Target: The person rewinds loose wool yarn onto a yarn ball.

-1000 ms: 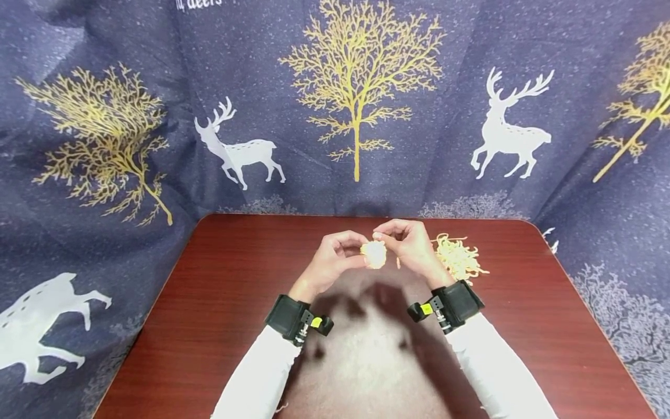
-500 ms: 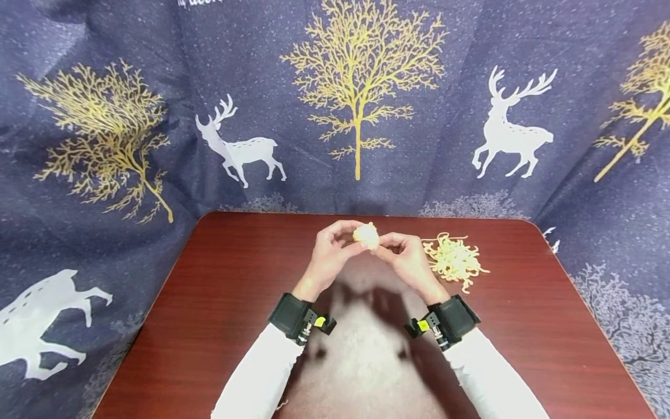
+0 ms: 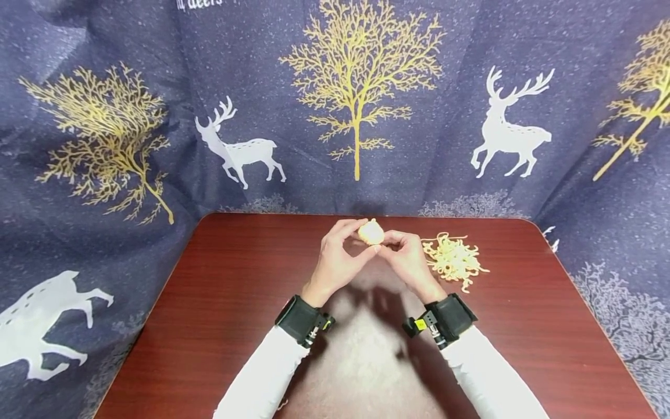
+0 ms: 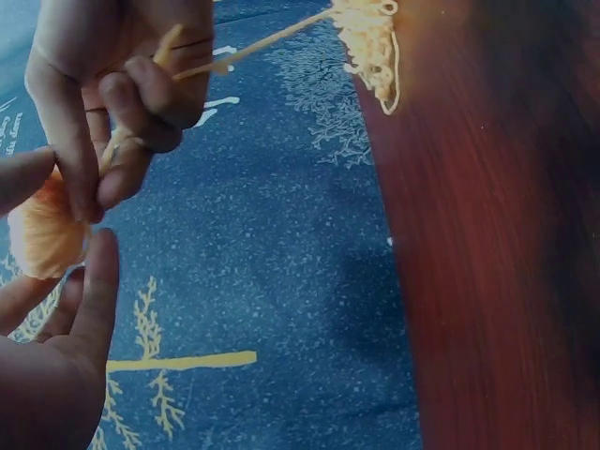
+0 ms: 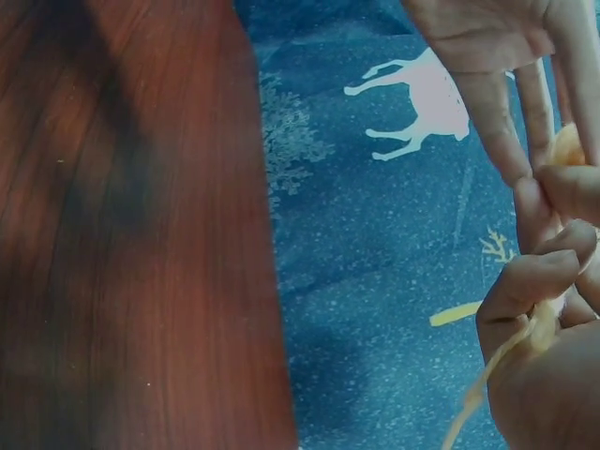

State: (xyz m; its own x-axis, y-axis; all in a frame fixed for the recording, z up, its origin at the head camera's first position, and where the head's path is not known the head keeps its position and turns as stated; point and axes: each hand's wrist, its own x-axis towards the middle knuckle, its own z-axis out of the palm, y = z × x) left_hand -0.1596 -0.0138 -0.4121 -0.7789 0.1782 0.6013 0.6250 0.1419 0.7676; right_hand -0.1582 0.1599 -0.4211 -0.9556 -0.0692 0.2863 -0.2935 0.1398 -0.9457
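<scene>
A small pale-yellow ball of yarn (image 3: 371, 231) is up above the far part of the table, between the hands. My left hand (image 3: 335, 259) holds it between thumb and fingers. Against the ball's right side, my right hand (image 3: 410, 262) pinches the yarn strand near the left thumb. In the left wrist view the strand (image 4: 272, 39) runs taut from the curled right fingers to the loose yarn pile (image 4: 368, 47). The right wrist view shows the strand (image 5: 483, 384) leaving the right fist, with the ball mostly hidden behind fingers.
The loose heap of yarn (image 3: 454, 259) lies on the red-brown table (image 3: 251, 262), right of the right hand. Behind the table hangs a blue cloth (image 3: 314, 198) with white deer and golden trees. Each wrist wears a black strap (image 3: 452, 320) with a small camera.
The ball has moved up and slightly left, away from the body. My right hand has come from above its upper right to its lower right side. The left wrist has turned.
</scene>
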